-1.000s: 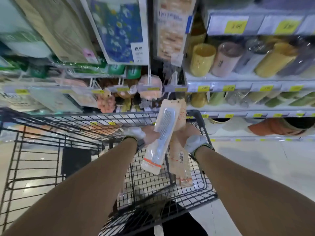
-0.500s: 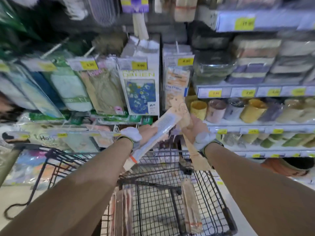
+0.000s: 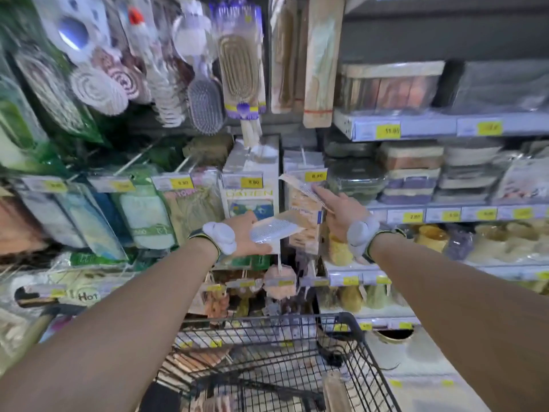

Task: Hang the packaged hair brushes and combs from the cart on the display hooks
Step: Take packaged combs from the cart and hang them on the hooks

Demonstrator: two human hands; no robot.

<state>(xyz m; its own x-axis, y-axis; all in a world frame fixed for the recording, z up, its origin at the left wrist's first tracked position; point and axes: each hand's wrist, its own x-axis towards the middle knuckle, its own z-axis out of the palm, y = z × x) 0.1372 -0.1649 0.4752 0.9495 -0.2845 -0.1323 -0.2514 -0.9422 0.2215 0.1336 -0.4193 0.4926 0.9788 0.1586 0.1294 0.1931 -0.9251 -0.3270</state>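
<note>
Pinching a comb (image 3: 300, 188) in my right hand (image 3: 341, 212), slanting up-left toward the hung combs (image 3: 318, 69); left hand (image 3: 243, 236) grips a second comb (image 3: 276, 230).

Flat packages (image 3: 194, 360) lie along the left side of the black wire cart (image 3: 351, 319), another package (image 3: 335, 392) near its right side.

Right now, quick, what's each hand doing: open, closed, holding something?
The left hand is closed, gripping a clear comb pack.
The right hand is closed, pinching a second comb pack.
</note>
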